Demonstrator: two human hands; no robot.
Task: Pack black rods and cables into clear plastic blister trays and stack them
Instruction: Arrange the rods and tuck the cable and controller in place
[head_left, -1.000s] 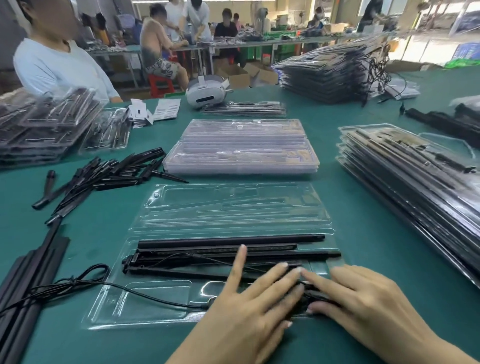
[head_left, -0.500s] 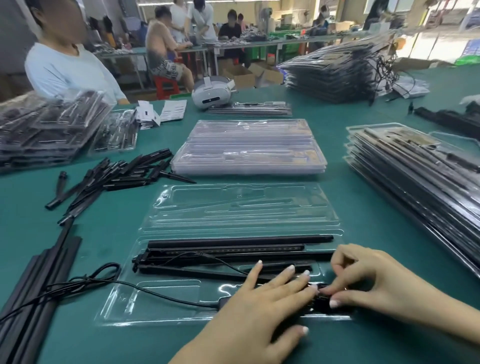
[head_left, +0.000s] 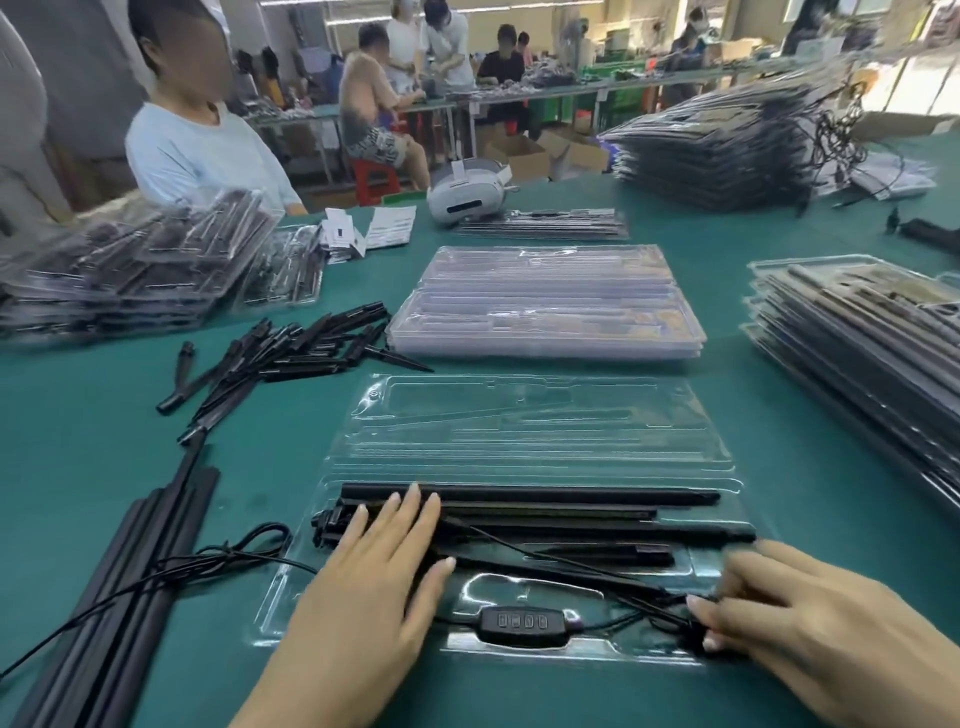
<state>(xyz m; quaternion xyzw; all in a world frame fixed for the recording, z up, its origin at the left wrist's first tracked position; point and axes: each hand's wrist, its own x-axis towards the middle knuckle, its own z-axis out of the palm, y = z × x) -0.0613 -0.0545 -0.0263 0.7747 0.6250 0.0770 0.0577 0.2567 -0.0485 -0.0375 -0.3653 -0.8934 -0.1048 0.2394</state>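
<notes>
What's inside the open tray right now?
In the open tray: several black rods, a thin cable and its inline controller. The left hand covers the rods' left part; the right hand hides the cable's right end.

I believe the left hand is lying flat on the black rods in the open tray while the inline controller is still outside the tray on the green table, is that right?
Not quite: the head view shows the inline controller seated in the open tray, in its near pocket, not out on the green table. The left hand does lie flat on the black rods.
</notes>
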